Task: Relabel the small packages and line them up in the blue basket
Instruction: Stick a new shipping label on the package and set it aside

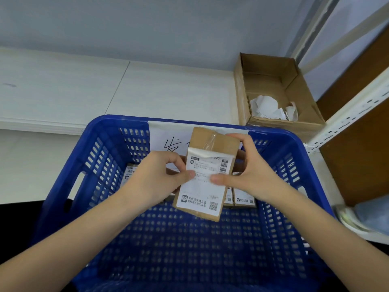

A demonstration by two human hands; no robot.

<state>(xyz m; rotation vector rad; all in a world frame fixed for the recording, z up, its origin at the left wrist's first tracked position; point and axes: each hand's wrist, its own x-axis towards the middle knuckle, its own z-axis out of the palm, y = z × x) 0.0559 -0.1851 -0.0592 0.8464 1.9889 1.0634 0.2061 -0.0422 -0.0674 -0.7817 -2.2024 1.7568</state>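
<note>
hands meet over the blue basket (63, 175), holding a small brown package (212, 144) up above its floor. left hand (160, 175) grasps the package's nine o'clock edge, thumb pressed on its white label (205, 182); right hand (248, 171) grasps the three o'clock edge, thumb on the label too. the label's top edge curls off the cardboard. labelled packages (244, 199) lie in the basket at twelve o'clock. a cardboard box (273, 81) of paper scraps (271, 108) sits at two o'clock.

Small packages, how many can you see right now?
4: one package held in both hands above the blue basket, one at the basket's far left, two far right. Others may be hidden.
</note>
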